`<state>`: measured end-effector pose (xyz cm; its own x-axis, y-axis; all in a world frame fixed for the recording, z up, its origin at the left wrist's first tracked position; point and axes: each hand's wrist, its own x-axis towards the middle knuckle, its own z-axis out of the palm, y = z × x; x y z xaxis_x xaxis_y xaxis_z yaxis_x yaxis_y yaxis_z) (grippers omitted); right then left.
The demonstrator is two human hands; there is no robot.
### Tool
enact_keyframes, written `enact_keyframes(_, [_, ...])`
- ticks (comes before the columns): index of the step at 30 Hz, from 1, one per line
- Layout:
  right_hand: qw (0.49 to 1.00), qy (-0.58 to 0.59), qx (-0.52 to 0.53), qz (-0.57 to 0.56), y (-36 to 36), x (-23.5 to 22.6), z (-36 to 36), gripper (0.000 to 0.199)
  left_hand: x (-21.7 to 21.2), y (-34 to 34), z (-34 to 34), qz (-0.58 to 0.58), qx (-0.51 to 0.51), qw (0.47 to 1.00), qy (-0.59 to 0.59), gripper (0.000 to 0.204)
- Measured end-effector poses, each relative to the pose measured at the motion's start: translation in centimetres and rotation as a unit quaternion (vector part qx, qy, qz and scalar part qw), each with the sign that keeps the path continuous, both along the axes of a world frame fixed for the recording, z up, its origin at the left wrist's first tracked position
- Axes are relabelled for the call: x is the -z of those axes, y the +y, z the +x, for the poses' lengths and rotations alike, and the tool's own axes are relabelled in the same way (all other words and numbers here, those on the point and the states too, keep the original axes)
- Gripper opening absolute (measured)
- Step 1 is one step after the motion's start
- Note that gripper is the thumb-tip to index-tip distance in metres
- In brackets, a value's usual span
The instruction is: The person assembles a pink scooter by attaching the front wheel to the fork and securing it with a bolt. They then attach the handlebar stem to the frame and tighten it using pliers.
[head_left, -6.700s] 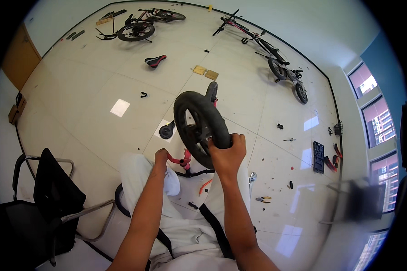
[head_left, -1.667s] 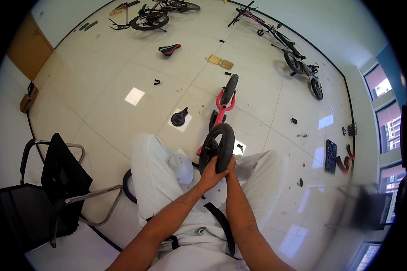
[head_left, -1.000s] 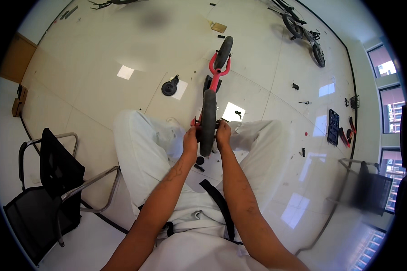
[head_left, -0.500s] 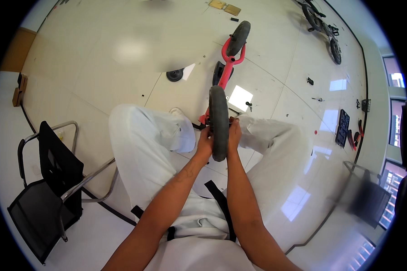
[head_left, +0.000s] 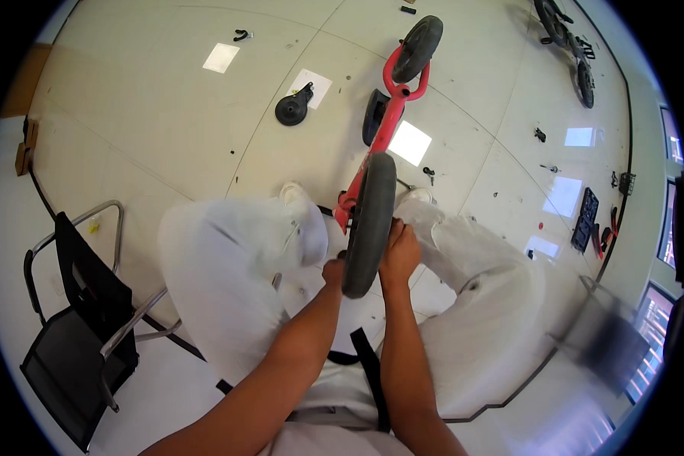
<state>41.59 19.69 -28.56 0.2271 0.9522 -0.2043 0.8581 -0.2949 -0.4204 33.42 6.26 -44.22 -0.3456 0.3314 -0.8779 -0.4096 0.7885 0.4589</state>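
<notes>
A small red bike frame (head_left: 388,125) stands on the floor between my legs, with a near wheel (head_left: 372,228) and a far wheel (head_left: 419,48). A black saddle-like part (head_left: 375,116) sits beside the frame. My right hand (head_left: 400,256) is closed at the right side of the near wheel, fingers curled by its hub; what they grip is hidden. At the tyre's left edge, my left hand (head_left: 334,272) is closed, partly covered by the wheel. Its fingertips and anything in them are out of sight.
A round black part with an arm (head_left: 292,109) lies ahead on the tiled floor. To the right are a dark tool case (head_left: 585,220), red-handled tools (head_left: 606,237) and loose small parts. Another bike (head_left: 574,45) lies far right. A black chair (head_left: 76,342) stands left.
My left hand has moved down and left from the hub side and now looks like a fist. The near wheel leans more to the right, and my right hand is lower.
</notes>
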Motion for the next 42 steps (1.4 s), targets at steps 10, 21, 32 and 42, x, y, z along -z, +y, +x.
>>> enact_keyframes(10, [0.999,0.042,0.018,-0.011,0.6,-0.8,-0.1,0.026,-8.4,8.8,0.2,0.271,-0.100,0.943,-0.166,0.032])
enact_keyframes(21, [0.994,0.086,0.032,-0.061,1.0,-0.8,0.4,0.021,-1.9,11.7,-0.3,0.298,-0.063,0.901,-0.307,0.028])
enact_keyframes(32, [0.998,0.024,0.028,-0.058,0.2,-1.1,0.2,0.030,-8.7,10.7,-0.1,0.183,0.017,0.969,-0.163,0.027])
enact_keyframes(42, [0.994,-0.062,0.010,-0.093,0.1,-1.7,0.9,0.044,-7.6,7.9,-4.9,-0.056,-0.174,0.982,-0.047,0.033])
